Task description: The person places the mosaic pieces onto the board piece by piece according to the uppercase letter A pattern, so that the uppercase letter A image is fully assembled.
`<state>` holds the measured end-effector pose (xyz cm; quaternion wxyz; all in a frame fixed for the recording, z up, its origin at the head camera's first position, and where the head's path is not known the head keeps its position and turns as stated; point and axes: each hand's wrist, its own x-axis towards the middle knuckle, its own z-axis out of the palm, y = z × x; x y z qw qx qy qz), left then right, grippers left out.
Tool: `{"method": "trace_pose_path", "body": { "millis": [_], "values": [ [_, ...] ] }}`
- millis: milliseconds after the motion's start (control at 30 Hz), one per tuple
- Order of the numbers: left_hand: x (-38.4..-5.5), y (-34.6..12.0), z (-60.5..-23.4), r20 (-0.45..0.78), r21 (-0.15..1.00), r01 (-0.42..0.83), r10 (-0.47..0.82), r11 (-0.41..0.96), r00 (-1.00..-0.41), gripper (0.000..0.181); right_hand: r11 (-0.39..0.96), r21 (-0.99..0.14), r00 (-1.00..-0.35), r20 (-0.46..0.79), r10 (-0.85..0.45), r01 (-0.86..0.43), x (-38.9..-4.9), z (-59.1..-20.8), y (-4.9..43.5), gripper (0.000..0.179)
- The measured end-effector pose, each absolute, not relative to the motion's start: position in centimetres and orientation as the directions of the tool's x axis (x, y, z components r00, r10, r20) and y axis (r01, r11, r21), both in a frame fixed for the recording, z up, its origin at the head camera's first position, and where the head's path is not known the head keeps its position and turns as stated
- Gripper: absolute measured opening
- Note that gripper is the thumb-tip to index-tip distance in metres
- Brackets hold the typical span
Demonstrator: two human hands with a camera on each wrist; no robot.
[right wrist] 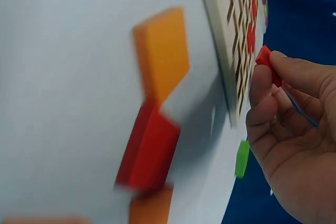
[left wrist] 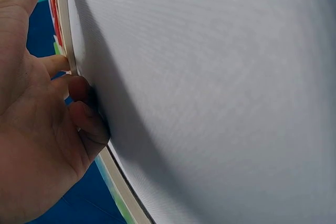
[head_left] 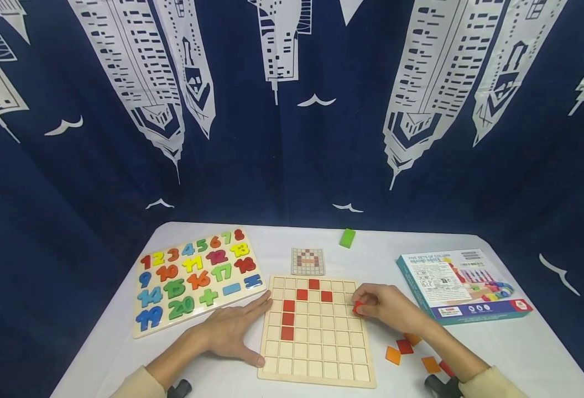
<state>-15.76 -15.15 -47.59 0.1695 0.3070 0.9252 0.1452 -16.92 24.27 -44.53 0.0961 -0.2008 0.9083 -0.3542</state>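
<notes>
A wooden grid board lies at the middle of the table, with several red square tiles set in its upper left cells. My right hand pinches a red tile between thumb and index finger, close over the board's right edge. On the other side, my left hand is spread with its fingertips and thumb at the board's left edge. A small pattern card with a printed grid lies just beyond the board. Loose orange tiles and red tiles lie beneath my right forearm.
A wooden number board with colourful numerals stands close by on the left. To the right is a boxed bead set. A green block sits near the table's far edge, before a dark blue curtain.
</notes>
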Motion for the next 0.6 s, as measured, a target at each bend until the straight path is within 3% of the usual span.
{"method": "trace_pose_path", "body": {
  "millis": [600],
  "values": [
    [-15.7, -15.3, -47.5, -0.225, 0.372, 0.514, 0.613, 0.773, -0.757, 0.124, 0.637, -0.687, -0.869, -0.017, -0.494, -0.349, -18.6, -45.2, 19.4, 0.020]
  ]
}}
